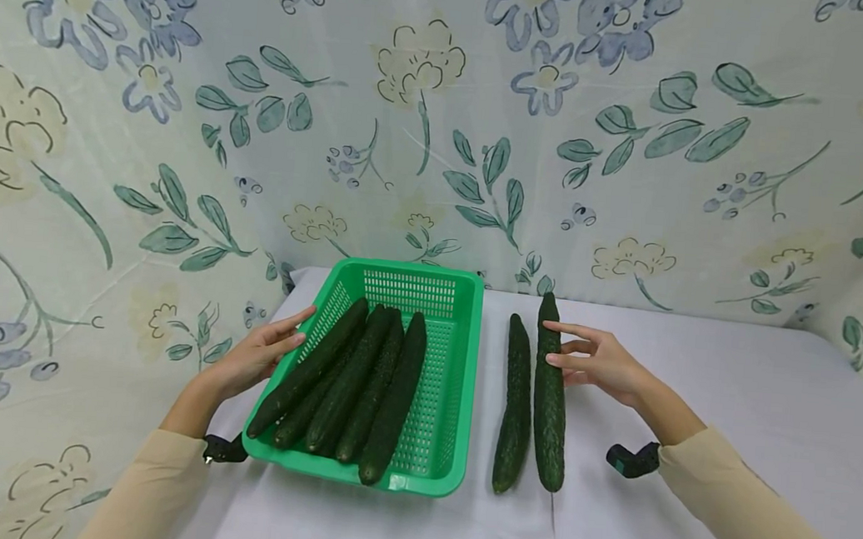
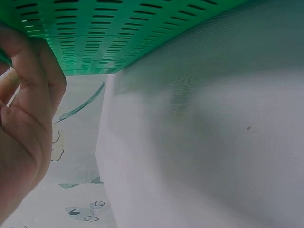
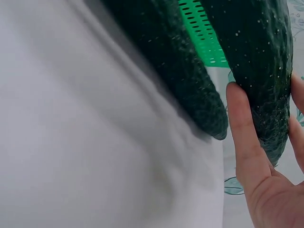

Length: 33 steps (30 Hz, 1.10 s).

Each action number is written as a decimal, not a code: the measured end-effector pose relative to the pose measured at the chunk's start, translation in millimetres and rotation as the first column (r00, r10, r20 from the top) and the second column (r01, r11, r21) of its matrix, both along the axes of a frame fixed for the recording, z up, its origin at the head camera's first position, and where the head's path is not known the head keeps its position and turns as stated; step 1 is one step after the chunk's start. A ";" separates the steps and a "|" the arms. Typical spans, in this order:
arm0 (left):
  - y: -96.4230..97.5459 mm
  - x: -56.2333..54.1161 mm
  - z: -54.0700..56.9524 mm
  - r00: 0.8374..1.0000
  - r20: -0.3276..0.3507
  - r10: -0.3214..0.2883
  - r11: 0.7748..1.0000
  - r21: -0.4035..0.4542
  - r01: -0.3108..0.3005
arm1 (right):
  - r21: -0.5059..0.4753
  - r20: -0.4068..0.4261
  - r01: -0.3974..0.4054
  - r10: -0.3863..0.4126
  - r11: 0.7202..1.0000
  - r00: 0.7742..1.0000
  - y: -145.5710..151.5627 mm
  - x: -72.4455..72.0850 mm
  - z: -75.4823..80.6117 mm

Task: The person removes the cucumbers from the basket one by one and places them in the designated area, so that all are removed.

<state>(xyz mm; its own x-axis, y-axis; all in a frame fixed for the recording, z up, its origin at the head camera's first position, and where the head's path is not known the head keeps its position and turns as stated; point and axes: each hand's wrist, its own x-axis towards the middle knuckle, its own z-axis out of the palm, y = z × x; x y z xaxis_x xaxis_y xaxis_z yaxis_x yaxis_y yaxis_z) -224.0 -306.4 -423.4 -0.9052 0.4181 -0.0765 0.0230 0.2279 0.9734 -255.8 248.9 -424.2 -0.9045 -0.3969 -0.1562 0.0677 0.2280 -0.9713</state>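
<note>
A green plastic basket [image 1: 462, 372] stands at the centre-left, with several dark green cucumbers [image 1: 348, 381] lying lengthwise inside, mostly toward its left. My left hand [image 1: 256, 353] holds the basket's left side by the rim; the left wrist view shows its bent fingers [image 2: 31, 61] against the slotted wall. To the right of the basket, my right hand [image 1: 601, 365] grips a long cucumber [image 1: 549, 420] near its far end, thumb on one side and fingers on the other. Another cucumber [image 1: 515, 409] lies between that one and the basket, nearly parallel and untouched.
A white cloth [image 1: 731, 391] covers the table, with a seam running toward the front. Behind and to the left hangs a floral curtain [image 1: 441, 136], close to the basket's far edge. Dark wrist cameras [image 1: 632, 461] are strapped to both arms.
</note>
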 end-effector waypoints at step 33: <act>0.5 1.2 2.5 1.000 -0.008 0.008 0.999 -0.037 -0.008 | 0.183 -0.070 -0.004 0.017 0.983 0.997 7.7 4.1 -39.1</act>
